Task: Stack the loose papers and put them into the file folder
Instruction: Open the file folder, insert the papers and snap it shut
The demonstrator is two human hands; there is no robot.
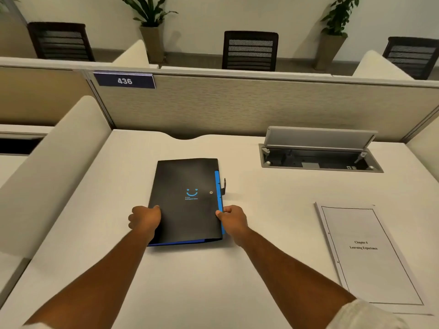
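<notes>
Likely light, thin, slick and bendy: black file folder (187, 200) mid-desk, left of stacked papers (370, 255), pinched at near side edges by left hand (145, 219) and right hand (231, 219).

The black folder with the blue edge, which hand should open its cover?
Probably the right hand: it already pinches the black folder at its blue opening edge by the clasp, while the left hand holds the opposite edge steady.

Warm, even indoor light; soft shadows; wide-angle bending at edges; slight softness.
</notes>
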